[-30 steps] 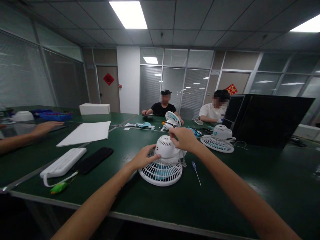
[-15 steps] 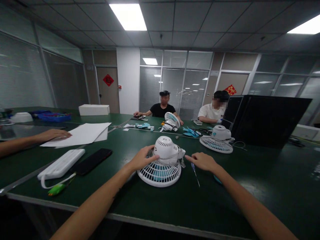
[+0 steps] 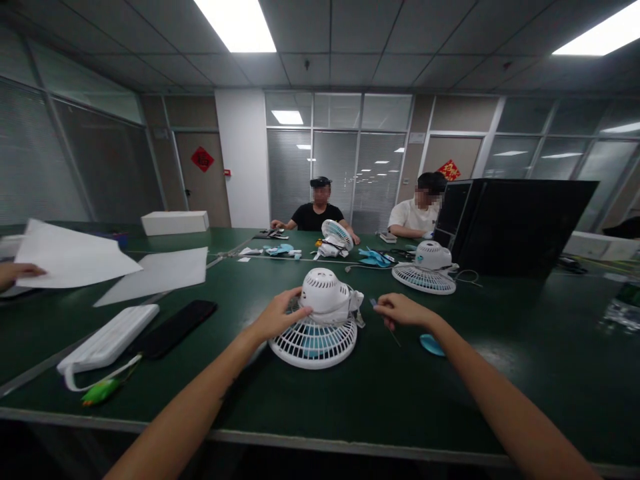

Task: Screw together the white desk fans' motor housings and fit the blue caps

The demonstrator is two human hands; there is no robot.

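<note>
A small white fan [image 3: 325, 297] lies face down on the green table, its round grille below and its motor housing on top. My left hand [image 3: 277, 318] grips the left side of the housing, thumb in front and fingers behind. Right of the fan, my right hand [image 3: 404, 310] pinches a screwdriver [image 3: 373, 303]. The purplish end of its handle shows past the fingers and its thin shaft slants down toward the table; the rest is hidden by the hand. Behind my right wrist lies a light blue round piece [image 3: 431, 345].
A power strip [image 3: 107, 337], black phone [image 3: 180, 327] and green tag [image 3: 101, 391] lie left. Another person's hand [image 3: 20, 273] holds white paper [image 3: 75, 257]. Two more fans [image 3: 425, 277] stand farther back, near a black computer case [image 3: 520, 227]. Two people sit opposite.
My right hand has closed on the screwdriver that lay on the table. My left hand stays on the fan. At the left, a person's hand has lifted a sheet of paper. The view has shifted right.
</note>
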